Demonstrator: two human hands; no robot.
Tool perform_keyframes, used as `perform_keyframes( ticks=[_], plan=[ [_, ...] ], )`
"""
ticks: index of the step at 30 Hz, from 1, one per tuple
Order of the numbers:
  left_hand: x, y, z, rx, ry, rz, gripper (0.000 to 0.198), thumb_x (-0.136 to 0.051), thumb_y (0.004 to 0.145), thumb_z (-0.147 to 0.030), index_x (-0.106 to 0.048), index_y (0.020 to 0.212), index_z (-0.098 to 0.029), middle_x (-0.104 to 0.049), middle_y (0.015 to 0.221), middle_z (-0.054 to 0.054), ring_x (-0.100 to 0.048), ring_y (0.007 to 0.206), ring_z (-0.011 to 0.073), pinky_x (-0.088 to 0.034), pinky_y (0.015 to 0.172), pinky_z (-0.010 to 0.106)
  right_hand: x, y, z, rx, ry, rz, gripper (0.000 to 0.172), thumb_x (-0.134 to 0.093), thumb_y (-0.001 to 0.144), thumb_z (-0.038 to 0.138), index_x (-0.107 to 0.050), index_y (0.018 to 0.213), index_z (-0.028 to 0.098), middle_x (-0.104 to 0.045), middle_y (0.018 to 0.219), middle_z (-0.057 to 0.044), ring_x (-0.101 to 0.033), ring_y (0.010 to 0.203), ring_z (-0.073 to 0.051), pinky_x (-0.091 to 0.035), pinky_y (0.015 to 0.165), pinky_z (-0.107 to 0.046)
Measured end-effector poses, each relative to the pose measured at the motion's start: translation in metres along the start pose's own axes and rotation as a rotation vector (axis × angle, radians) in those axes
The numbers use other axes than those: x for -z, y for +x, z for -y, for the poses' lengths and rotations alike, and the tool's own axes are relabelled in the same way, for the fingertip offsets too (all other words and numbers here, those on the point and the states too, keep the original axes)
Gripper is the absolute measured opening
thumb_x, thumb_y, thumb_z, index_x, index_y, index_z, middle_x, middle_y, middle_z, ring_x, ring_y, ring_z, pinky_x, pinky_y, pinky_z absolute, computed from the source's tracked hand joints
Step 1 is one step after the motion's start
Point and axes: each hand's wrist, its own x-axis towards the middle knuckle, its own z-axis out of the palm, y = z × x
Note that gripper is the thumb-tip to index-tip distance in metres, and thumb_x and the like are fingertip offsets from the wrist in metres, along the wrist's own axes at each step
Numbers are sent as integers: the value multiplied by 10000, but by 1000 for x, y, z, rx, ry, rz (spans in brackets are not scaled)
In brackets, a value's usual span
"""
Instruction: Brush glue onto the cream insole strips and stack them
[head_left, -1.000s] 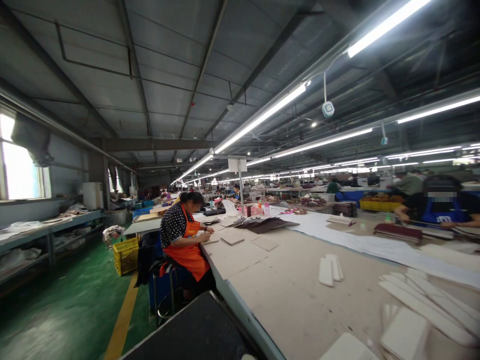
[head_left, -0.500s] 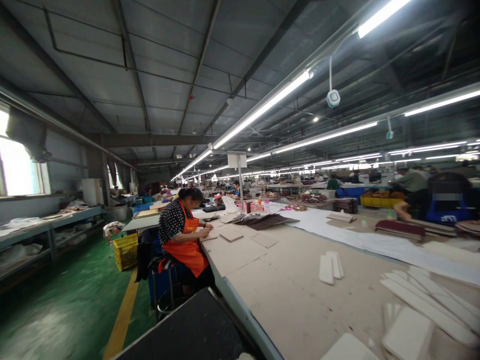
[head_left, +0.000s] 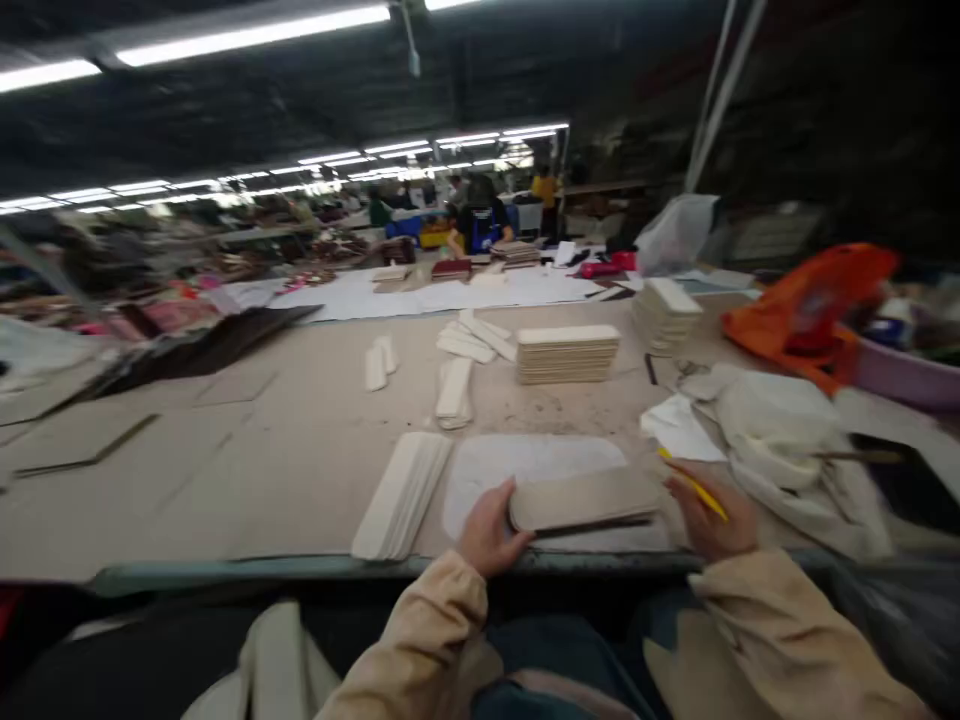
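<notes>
My left hand (head_left: 491, 530) grips the left end of a long beige panel with rounded corners (head_left: 585, 497), thumb in front and fingers behind. A dark layer shows along the panel's lower edge. Beneath it lies a white sheet (head_left: 480, 465) on the table near the front edge. Beside the panel's right end, my right hand (head_left: 716, 522) is closed on a slim yellow tool (head_left: 701, 490) that looks like a pen; blur hides its tip. Just left of my left hand rests a fanned stack of cream strips (head_left: 401, 495).
Further back stand neat stacks of cream pieces (head_left: 568, 355), with loose strips (head_left: 472, 338) near them. At right lie a crumpled cream cloth (head_left: 780, 425) and an orange bag (head_left: 810, 310). A co-worker (head_left: 480, 220) sits across the table. Brown sheets (head_left: 217, 345) lie at left.
My view has swung right and down from the hall to the table before me. Both my hands and the panel have come into view. The co-worker in the orange apron has left the view.
</notes>
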Motion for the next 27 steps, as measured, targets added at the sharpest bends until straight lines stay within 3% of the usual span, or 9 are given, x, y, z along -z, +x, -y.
perform_keyframes(
  ticks=[1, 3, 7, 10, 18, 22, 27],
  plan=[
    [-3, 2, 8, -10, -15, -3, 803, -660, 757, -377, -291, 1435, -155, -416, 1427, 196, -393, 1321, 346, -294, 1099, 584, 11, -10, -3, -51, 38, 35, 319, -552, 895, 487, -647, 992, 198, -646, 870, -71, -608, 694, -158, -522, 616, -293],
    [-5, 2, 17, -22, -25, -17, 832, -646, 769, -360, -222, 1461, -173, -445, 1402, 183, -423, 1302, 328, -312, 1090, 573, 12, -22, 3, -197, 204, 109, 375, -511, 893, 531, -636, 954, 183, -572, 632, -14, -516, 505, -131, -451, 473, -266],
    [-3, -1, 17, -32, 40, -78, 895, -670, 762, -354, -155, 1478, -200, -521, 1321, 147, -501, 1227, 290, -389, 1045, 520, -29, -29, 35, -508, 448, 255, 386, -477, 886, 555, -584, 878, 184, -394, 453, 67, -348, 377, -91, -265, 367, -224],
    [-3, 0, 14, -39, 56, -90, 919, -674, 762, -325, -121, 1486, -209, -536, 1302, 140, -523, 1199, 283, -414, 1020, 509, -59, -32, 49, -611, 485, 382, 407, -488, 853, 590, -567, 856, 190, -352, 431, 82, -296, 357, -90, -197, 363, -238],
    [-3, 2, 13, -41, 49, -92, 955, -702, 729, -274, -121, 1486, -231, -556, 1275, 118, -541, 1159, 261, -430, 1001, 486, -94, -35, 41, -501, 244, 540, 422, -443, 872, 572, -589, 740, 199, -435, 438, 45, -431, 425, -129, -335, 460, -265],
    [-2, 3, 12, -65, 87, -75, 919, -683, 745, -291, -148, 1489, -212, -550, 1289, 127, -528, 1180, 268, -418, 1013, 476, -91, -32, 36, -426, 161, 535, 365, -445, 889, 511, -586, 749, 205, -486, 470, 40, -503, 493, -146, -405, 572, -269],
    [-1, 4, 13, -91, 165, -66, 857, -641, 782, -330, -171, 1486, -197, -553, 1297, 134, -526, 1199, 281, -422, 1017, 477, -73, -22, 26, -400, 40, 480, 360, -449, 878, 500, -591, 746, 197, -506, 482, 35, -541, 530, -156, -415, 620, -273]
  ],
)
